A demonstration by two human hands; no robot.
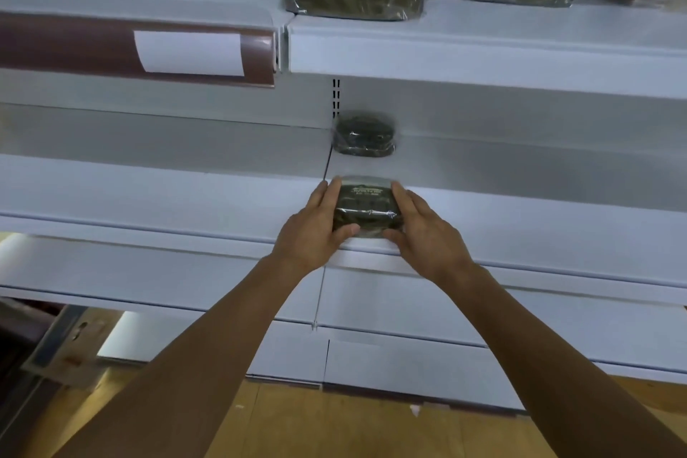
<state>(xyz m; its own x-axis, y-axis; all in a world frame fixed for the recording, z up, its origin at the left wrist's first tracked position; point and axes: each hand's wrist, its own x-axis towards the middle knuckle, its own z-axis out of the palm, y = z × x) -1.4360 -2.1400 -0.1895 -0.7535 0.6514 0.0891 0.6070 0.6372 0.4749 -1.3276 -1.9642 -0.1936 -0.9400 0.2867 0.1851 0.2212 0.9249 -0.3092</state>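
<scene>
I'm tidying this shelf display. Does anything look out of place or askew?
Nothing looks damaged or spilled. The wrapped pack between the left hand and right hand sits square at the front edge of the shelf. Oddly, a second pack stands alone far back, with a gap between them.

My left grip (pixel 316 225) & right grip (pixel 423 232) clasp a small dark plastic-wrapped pack (pixel 368 206) from either side, thumbs on its near face. It sits at front edge of white metal shelf (pixel 167 197). Second dark wrapped pack (pixel 364 134) further back, apart.
</scene>
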